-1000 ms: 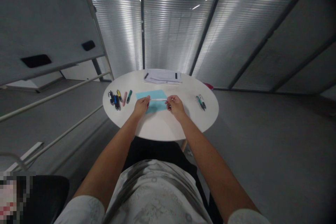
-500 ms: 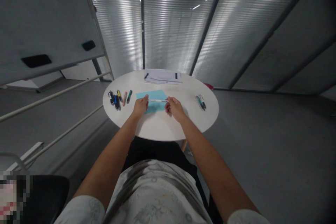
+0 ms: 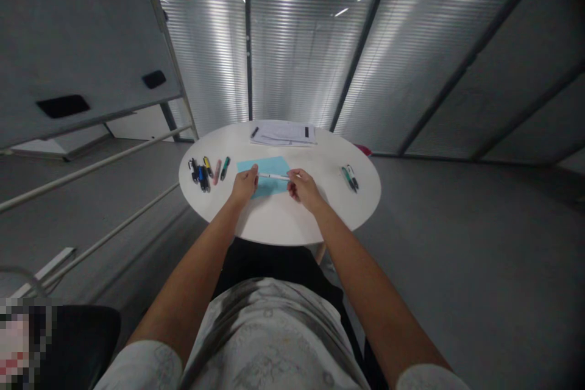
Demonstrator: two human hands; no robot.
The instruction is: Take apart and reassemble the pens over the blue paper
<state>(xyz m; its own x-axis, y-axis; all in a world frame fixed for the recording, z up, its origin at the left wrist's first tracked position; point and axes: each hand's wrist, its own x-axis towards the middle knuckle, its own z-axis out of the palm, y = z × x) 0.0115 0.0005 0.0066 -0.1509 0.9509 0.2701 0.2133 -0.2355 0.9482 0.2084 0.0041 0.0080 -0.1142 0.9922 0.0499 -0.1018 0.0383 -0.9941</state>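
Note:
A slim white pen [image 3: 273, 177] spans the gap between my two hands, lying nearly level above a light-blue sheet [image 3: 274, 163] on the round table. My left hand [image 3: 247, 183] is closed on the pen's left end. At its right end, my right hand [image 3: 302, 185] pinches it between thumb and fingers, the other fingers curled below. Both hands cover the pen's tips, so its cap cannot be made out. Parts of the blue sheet are hidden by the hands.
Several pens and markers [image 3: 201, 175] lie on the white table [image 3: 278, 225] at the left, with a green one [image 3: 225, 168] nearest the sheet. Two markers [image 3: 350, 178] rest at the right. Papers [image 3: 283, 134] are stacked at the back. A whiteboard frame [image 3: 100, 166] stands left.
My right hand has shifted its fingers slightly at the pen's right end, and the pen tilts a little more. My left hand stays in place.

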